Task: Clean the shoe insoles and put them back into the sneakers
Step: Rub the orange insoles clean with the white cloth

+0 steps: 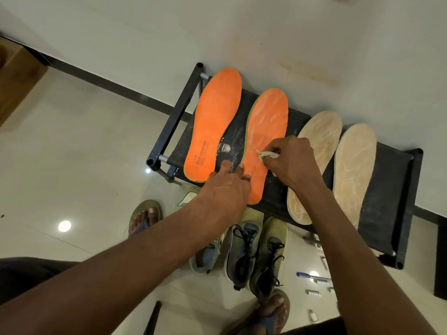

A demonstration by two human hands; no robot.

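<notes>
While left hand (227, 182) steadies, right grip (287, 158) presses cloth (266, 155) onto insole (266, 131).

- Four insoles are lying side by side on the rack (387, 189), which is standing against the wall (314, 32).
- From left: first insole (215, 122), second insole (266, 131), third insole (319, 146), fourth insole (353, 170).
- The left hand (227, 187) is resting on the second insole's near left edge.
- The right hand (292, 160) is pinching a cloth (267, 155) on that insole.
- The sneakers (256, 252) are sitting on the floor (72, 153) before the rack.
</notes>
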